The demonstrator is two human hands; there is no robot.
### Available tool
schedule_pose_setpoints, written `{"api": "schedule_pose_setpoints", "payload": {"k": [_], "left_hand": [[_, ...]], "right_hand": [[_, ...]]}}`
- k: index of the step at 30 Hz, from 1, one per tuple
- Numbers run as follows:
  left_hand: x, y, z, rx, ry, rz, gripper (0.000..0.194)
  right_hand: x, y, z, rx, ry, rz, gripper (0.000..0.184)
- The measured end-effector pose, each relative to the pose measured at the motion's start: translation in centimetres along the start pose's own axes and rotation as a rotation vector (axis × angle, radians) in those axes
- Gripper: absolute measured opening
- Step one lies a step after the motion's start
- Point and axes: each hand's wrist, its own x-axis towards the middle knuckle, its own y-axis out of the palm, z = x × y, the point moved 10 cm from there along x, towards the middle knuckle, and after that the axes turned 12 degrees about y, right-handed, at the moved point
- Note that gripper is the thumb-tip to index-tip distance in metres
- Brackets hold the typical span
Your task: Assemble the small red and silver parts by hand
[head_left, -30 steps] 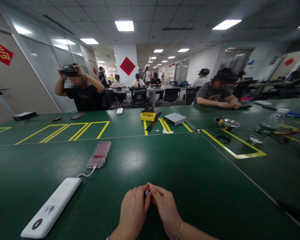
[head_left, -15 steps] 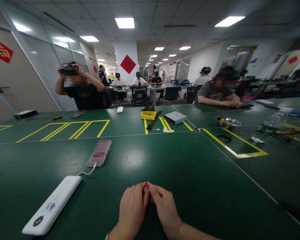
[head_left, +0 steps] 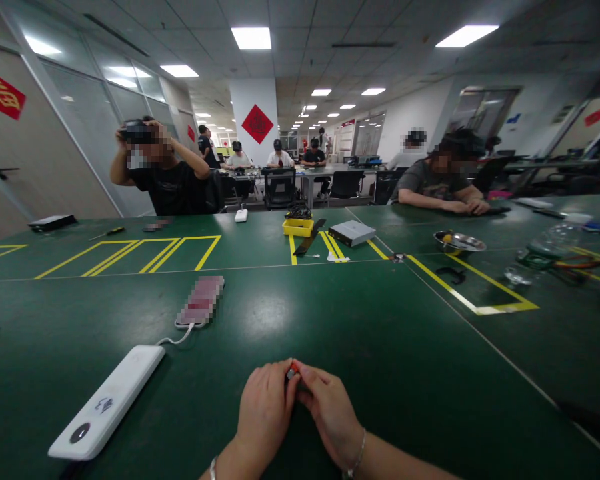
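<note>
Between the fingertips of both hands is a small red and silvery piece [head_left: 293, 371], too small and too covered to name. My left hand [head_left: 266, 405] is closed, with its thumb and forefinger pinching the piece from the left. From the other side my right hand [head_left: 330, 410] pinches it as well, its fingers curled. Both hands are over the near part of the green table [head_left: 405, 373], fingertips almost meeting. Left of them lies a long white power bank [head_left: 113, 400], joined by a white cable [head_left: 179, 337] to a phone [head_left: 200, 302].
Farther off are a yellow tray [head_left: 298, 228] with black cables, a grey box [head_left: 351, 233], a metal bowl [head_left: 459, 243] and a plastic bottle [head_left: 545, 250]. Yellow tape [head_left: 505, 309] marks outlines on the table. Two people sit across it; others work behind.
Both hands keep their pinch on the small red and silvery piece, which has turned slightly and shows a little more of its silvery part. The camera view has shifted slightly.
</note>
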Motion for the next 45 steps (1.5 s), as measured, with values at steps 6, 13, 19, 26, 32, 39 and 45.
{"api": "schedule_pose_setpoints", "payload": {"k": [6, 13, 19, 26, 32, 39, 45], "left_hand": [[-0.2, 0.6, 0.3, -0.013, -0.001, 0.035, 0.02], [-0.3, 2.4, 0.5, -0.18, -0.064, 0.19, 0.025], [-1.3, 3.1, 3.3, -0.349, -0.204, 0.19, 0.036], [-2.0, 4.0, 5.9, -0.447, -0.377, 0.222, 0.029], [-1.9, 3.7, 5.5, -0.465, -0.356, 0.222, 0.024], [-1.7, 3.4, 5.1, -0.438, -0.324, 0.238, 0.025], [-1.3, 3.6, 4.6, -0.345, -0.262, 0.264, 0.029]], "right_hand": [[0.2, -0.6, 0.3, -0.184, -0.039, -0.058, 0.038], [1.0, -1.8, 3.5, -0.515, -0.097, -0.214, 0.025], [-0.8, -13.1, 16.8, -1.123, -0.356, -0.823, 0.028], [-8.7, -30.5, 24.2, -1.5, 0.008, -1.422, 0.035], [-10.6, -34.8, 23.3, -1.395, 0.204, -1.44, 0.037], [-11.4, -33.8, 23.0, -1.312, 0.152, -1.487, 0.053], [-8.9, -25.9, 24.1, -1.599, -0.199, -1.506, 0.049]]}}
